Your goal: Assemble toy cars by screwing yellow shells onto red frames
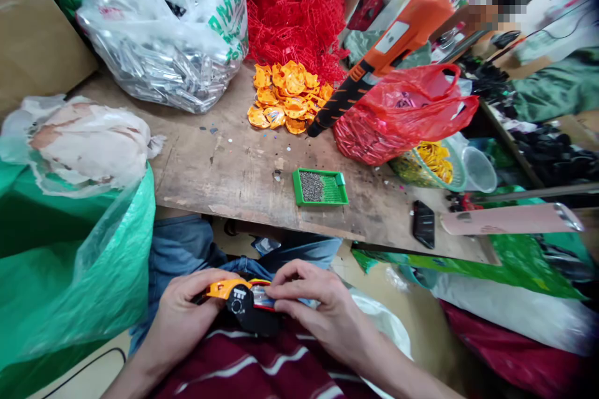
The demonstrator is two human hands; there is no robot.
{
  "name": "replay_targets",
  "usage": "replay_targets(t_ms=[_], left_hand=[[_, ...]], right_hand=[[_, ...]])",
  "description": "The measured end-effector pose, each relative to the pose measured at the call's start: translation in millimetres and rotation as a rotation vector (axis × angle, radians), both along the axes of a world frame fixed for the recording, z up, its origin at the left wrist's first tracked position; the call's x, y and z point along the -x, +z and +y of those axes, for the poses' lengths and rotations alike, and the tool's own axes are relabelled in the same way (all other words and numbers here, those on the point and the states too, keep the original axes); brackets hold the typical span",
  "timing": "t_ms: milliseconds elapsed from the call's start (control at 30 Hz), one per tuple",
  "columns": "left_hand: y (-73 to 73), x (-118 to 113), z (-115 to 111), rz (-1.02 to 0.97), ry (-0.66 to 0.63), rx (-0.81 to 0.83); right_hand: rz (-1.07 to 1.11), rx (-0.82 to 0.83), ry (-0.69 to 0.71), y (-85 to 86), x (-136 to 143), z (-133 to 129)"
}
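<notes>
Close to the striped shirt, my left hand grips the orange end of a black and orange plastic piece from the left. My right hand pinches at the piece's right side, thumb and fingers at a clear, red-edged part. Whether that clear part is loose or fixed is too small to tell. On the bench beyond, a green tray holds small metal screws in its left half. Farther back lies a pile of orange plastic parts.
An orange and black power tool slants over the wooden bench beside a red bag. Bags stand at the back left. A phone and a pink cylinder lie right.
</notes>
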State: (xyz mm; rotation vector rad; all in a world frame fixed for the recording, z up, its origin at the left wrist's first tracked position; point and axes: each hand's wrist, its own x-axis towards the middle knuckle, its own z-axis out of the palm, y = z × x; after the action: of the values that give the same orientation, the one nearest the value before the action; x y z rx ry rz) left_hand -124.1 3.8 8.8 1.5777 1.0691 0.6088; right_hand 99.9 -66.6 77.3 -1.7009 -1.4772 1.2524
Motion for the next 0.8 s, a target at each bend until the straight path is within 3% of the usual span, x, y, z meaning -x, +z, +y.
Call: replay_targets(t_ms=[200, 467, 800], left_hand=[[-2.1, 1, 1, -0.016, -0.07, 0.001], [4.9, -1, 3, -0.033, -0.085, -0.023], [9.2, 1, 3, -0.037, -0.066, -0.062]], right_hand=[[0.009, -0.07, -0.073, -6.1, 10, -6], [-0.089, -0.078, 0.088, 8.6, 9, -9], [-0.145, -0.188, 0.032, 3.9, 8, -7]])
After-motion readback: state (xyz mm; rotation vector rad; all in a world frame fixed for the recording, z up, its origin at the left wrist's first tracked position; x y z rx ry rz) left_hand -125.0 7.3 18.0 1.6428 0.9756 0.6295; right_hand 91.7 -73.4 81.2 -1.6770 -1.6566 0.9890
